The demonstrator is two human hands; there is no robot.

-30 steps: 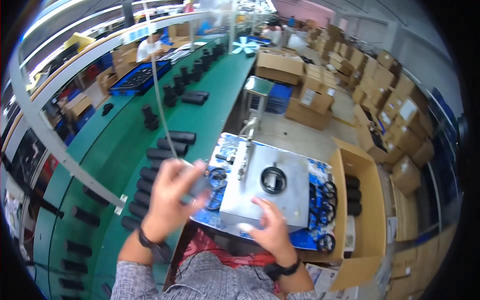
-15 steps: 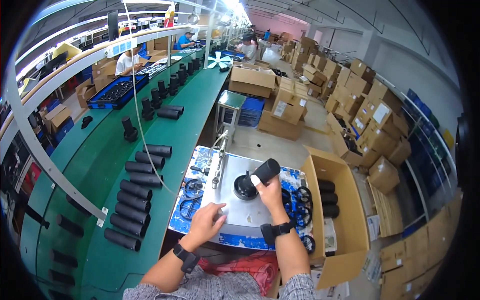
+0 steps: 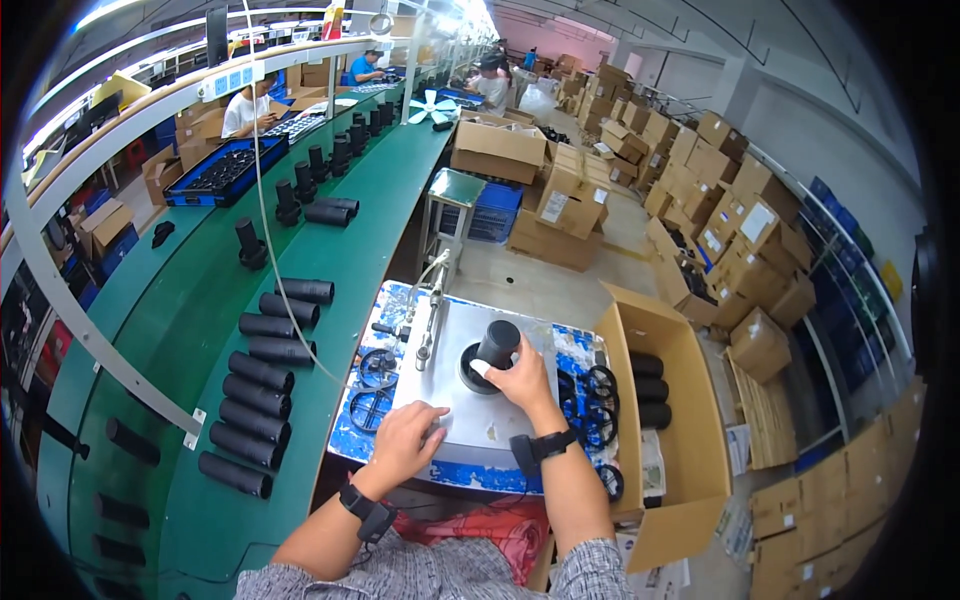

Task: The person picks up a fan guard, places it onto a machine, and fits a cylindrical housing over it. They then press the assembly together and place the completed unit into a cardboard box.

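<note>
While the left hand lies open, the right hand grips the black cylinder above it.

green bench | black tubes | blue tray

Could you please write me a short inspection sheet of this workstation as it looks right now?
Surface: grey metal plate on a paint-stained blue bench.
Job's things: black cylinder standing upright in the plate's round seat.
Clutter: black rings lying beside the plate; black tubes in a row on the green conveyor.
Hands: right hand grips the cylinder; left hand flat on the plate.
Cables: white cord hanging over the conveyor.
Surroundings: open cardboard box holding tubes; stacked cartons; other workers far off.
</note>
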